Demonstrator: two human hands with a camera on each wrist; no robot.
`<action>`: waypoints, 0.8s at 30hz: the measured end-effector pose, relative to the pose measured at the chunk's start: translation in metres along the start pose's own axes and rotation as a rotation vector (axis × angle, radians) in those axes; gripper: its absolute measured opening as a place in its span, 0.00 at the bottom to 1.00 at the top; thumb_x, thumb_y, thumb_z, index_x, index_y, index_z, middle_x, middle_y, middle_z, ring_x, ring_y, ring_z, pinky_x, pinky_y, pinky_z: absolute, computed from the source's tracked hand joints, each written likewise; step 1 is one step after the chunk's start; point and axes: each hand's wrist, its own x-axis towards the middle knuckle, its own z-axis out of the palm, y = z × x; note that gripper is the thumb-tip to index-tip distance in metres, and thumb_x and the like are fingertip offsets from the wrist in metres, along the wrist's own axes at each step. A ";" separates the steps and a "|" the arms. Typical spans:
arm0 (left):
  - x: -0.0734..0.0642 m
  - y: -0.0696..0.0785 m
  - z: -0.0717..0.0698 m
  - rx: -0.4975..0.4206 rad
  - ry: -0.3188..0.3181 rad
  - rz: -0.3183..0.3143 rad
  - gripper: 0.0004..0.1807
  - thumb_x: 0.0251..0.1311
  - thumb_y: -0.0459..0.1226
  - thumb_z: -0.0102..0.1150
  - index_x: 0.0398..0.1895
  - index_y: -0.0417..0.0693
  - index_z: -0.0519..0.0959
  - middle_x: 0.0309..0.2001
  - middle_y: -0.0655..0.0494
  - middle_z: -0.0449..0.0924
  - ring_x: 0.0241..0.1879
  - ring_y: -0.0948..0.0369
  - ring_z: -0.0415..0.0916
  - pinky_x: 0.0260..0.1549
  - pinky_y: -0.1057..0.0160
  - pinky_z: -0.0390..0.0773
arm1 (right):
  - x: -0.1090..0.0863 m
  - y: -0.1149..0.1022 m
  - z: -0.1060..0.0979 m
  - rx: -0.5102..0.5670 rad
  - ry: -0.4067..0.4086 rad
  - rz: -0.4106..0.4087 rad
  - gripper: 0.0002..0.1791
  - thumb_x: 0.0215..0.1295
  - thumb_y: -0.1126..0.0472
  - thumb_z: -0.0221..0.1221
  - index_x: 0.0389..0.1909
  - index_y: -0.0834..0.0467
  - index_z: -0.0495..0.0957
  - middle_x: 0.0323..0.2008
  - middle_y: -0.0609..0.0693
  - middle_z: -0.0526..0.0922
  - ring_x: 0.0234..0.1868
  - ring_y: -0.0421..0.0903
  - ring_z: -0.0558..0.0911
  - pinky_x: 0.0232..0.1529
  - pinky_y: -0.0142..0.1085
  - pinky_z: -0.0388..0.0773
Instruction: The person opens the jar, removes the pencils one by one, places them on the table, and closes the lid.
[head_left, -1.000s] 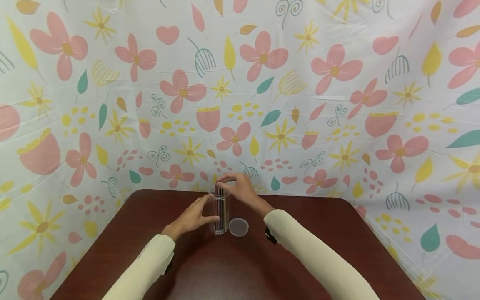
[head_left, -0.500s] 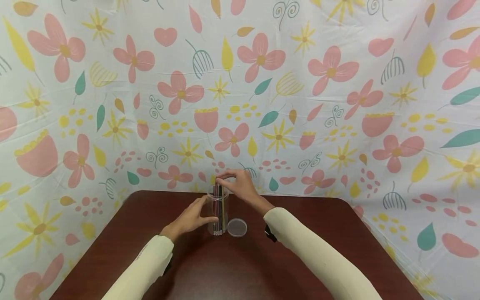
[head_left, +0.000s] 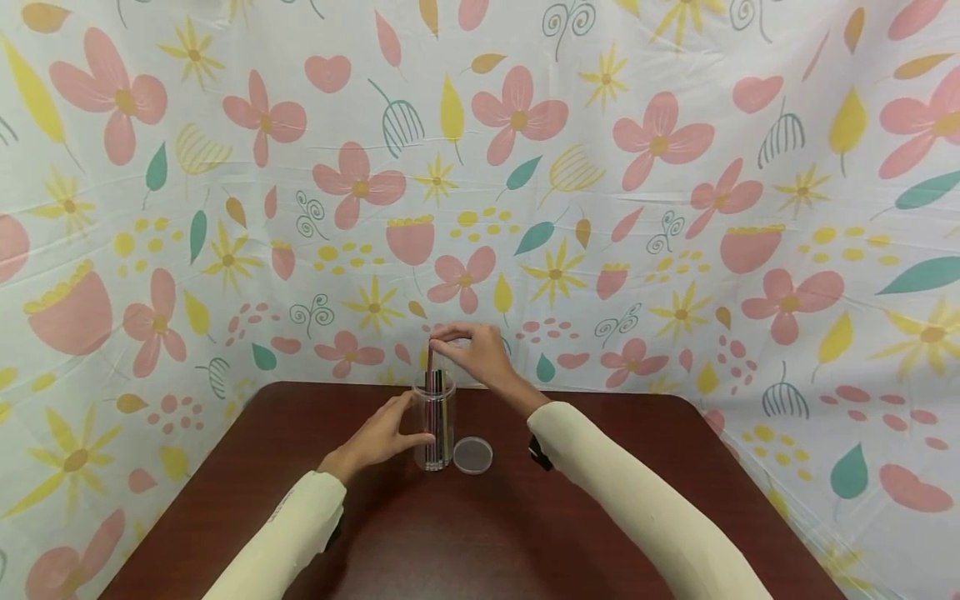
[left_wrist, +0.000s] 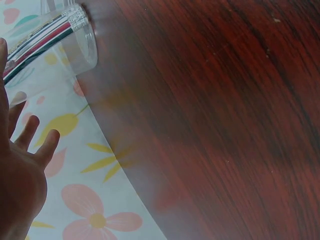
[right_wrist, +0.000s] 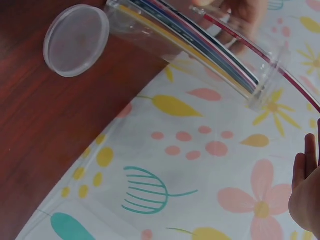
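Pinching a slim red pencil by its upper end, the right hand is above the mouth of a clear jar, thumb and fingers together on the pencil. The jar stands upright toward the far edge of the table, a little nearer the far left corner than the far right one. The red pencil's lower end is inside the jar, its upper part well above the rim, and the right wrist view shows it apart from the other pencils. Those stand in a close bundle in the jar, with a yellow one and several dark ones among them, and their tops come just past the rim. The left hand holds the jar from the side facing the table's left edge, thumb across the front and fingers round the back; how firmly each fingertip touches the wall is hard to make out. A round clear lid lies flat on the table just beside the jar's base, on the side of the right edge. Behind the far edge hangs a white cloth printed with pink flowers and yellow leaves
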 end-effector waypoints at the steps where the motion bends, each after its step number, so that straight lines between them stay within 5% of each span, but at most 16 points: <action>1: 0.000 0.000 0.000 -0.003 0.002 0.002 0.42 0.49 0.60 0.67 0.66 0.63 0.62 0.63 0.57 0.67 0.64 0.55 0.63 0.58 0.44 0.68 | 0.001 -0.001 -0.001 0.003 -0.002 0.006 0.07 0.60 0.54 0.66 0.38 0.49 0.87 0.37 0.41 0.87 0.38 0.33 0.83 0.33 0.34 0.80; 8: -0.002 0.001 0.000 0.005 -0.001 -0.017 0.44 0.48 0.62 0.65 0.68 0.63 0.59 0.64 0.55 0.65 0.65 0.54 0.62 0.58 0.44 0.67 | 0.007 -0.006 -0.009 0.010 0.010 -0.026 0.08 0.61 0.54 0.65 0.39 0.51 0.87 0.34 0.43 0.87 0.30 0.35 0.83 0.24 0.32 0.78; 24: -0.004 0.004 -0.002 0.027 0.000 -0.027 0.50 0.48 0.63 0.64 0.72 0.59 0.56 0.65 0.53 0.64 0.65 0.55 0.63 0.59 0.46 0.67 | 0.027 -0.015 -0.037 0.011 0.061 -0.036 0.06 0.60 0.55 0.66 0.37 0.50 0.87 0.34 0.43 0.87 0.37 0.37 0.84 0.31 0.35 0.80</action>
